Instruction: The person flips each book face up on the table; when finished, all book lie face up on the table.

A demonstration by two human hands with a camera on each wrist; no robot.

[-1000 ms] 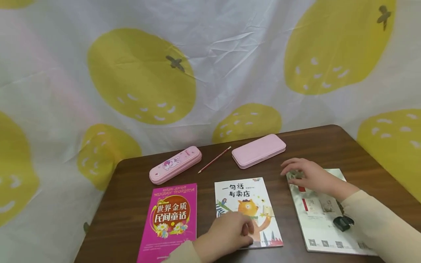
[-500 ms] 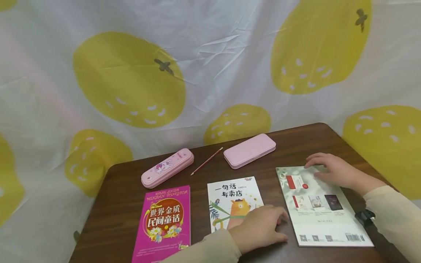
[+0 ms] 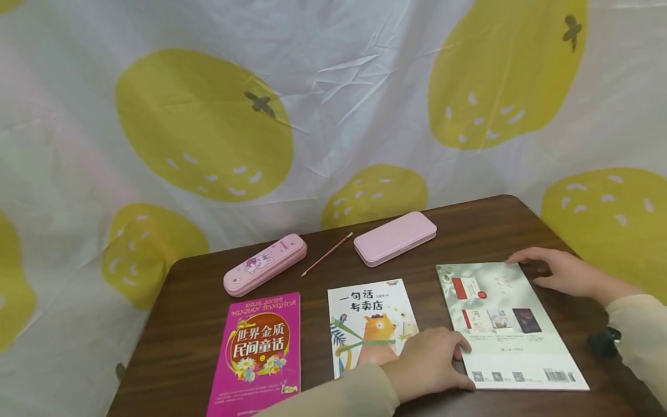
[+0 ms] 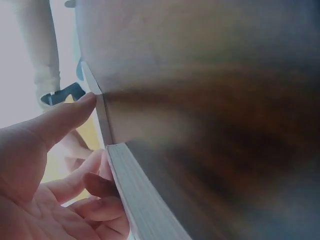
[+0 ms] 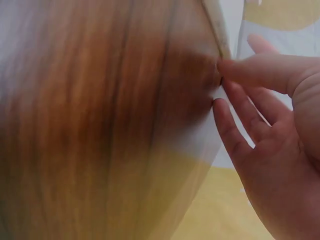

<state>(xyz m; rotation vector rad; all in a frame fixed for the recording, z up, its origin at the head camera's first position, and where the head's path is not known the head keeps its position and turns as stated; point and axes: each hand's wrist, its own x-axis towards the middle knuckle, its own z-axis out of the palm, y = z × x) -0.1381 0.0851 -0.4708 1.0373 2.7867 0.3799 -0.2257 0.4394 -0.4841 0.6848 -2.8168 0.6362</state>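
Note:
A pale green book (image 3: 500,341) with small cover pictures and a barcode lies flat at the table's right side. My left hand (image 3: 429,362) reaches over the bear-cover book (image 3: 365,324), hiding its lower right part. Its thumb tip meets the pale green book's left edge near the lower corner; its other fingers bend loosely. At the opposite side, my right hand (image 3: 565,275) rests its fingertips by the upper right edge of that book. In the right wrist view the fingers (image 5: 230,127) are spread and lightly bent at the edge.
A magenta book (image 3: 260,353) lies at the left. Behind the books are a rabbit-print pencil case (image 3: 266,266), a red pencil (image 3: 327,255) and a plain pink case (image 3: 396,238). A fruit-print cloth (image 3: 312,116) hangs behind the brown table (image 3: 172,324).
My left hand has moved right from the bear-cover book to the pale green book's edge. My right hand has slid from over that book to its right edge. The view has shifted slightly.

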